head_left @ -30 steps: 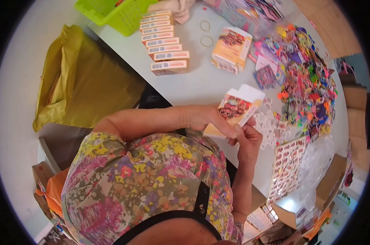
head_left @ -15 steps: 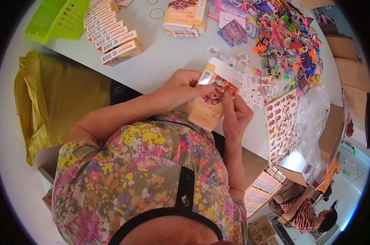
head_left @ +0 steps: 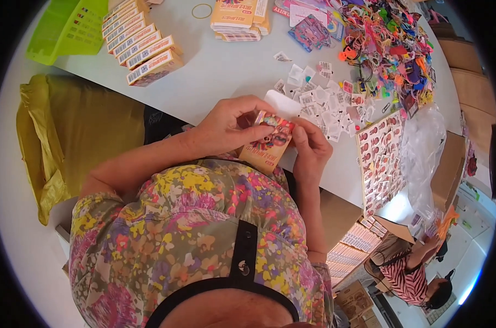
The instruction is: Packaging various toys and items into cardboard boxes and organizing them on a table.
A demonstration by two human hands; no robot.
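One printed carton [head_left: 268, 146] is held before the chest between both hands: it is gripped from its left side by the left hand [head_left: 230, 121], thumb across the front, while its right edge is pinched by the right hand [head_left: 312, 147]. Its white flap [head_left: 282, 103] is left standing open, so the carton is judged unfinished. Just beyond, small white packets [head_left: 313, 104] are scattered, too overlapped to be counted. At far left, roughly seven closed boxes [head_left: 156, 68], apparently completed, are lined up to the picture's upper edge, near one green basket [head_left: 67, 35]. One stack of seemingly flattened cartons [head_left: 232, 16], its number untold, is left unused; one thin ring [head_left: 202, 11] is seen between. Colourful trinkets [head_left: 390, 60], uncountable, are heaped at right.
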